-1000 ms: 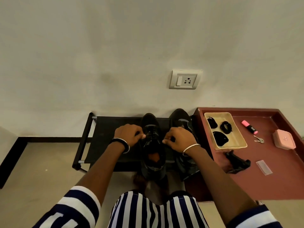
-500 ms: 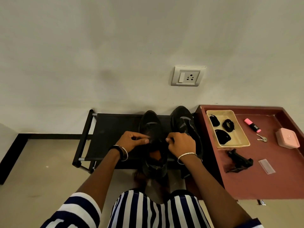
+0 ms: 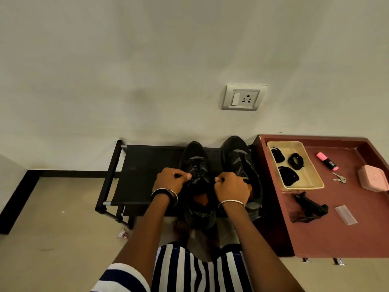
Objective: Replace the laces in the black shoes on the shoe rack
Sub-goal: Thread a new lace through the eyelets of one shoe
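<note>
Black shoe rack [image 3: 145, 165], against wall. Left hand [image 3: 170, 180], fingers curled, pinching lace [image 3: 196, 168] of left black shoe [image 3: 194, 153] on rack. Right hand [image 3: 230, 187], pinching same lace from opposite side. Right black shoe [image 3: 235, 152], just beside. Maroon surface [image 3: 336, 239]: beige tray [image 3: 309, 178] holding coiled black laces [image 3: 295, 161]; pink highlighter [image 3: 327, 161]; keys [image 3: 339, 178].

We note both arms reaching to centre frame; left hand [image 3: 171, 181] and right hand [image 3: 232, 187], fingers [image 3: 176, 172] curled, each pinch the lace [image 3: 197, 172].
</note>
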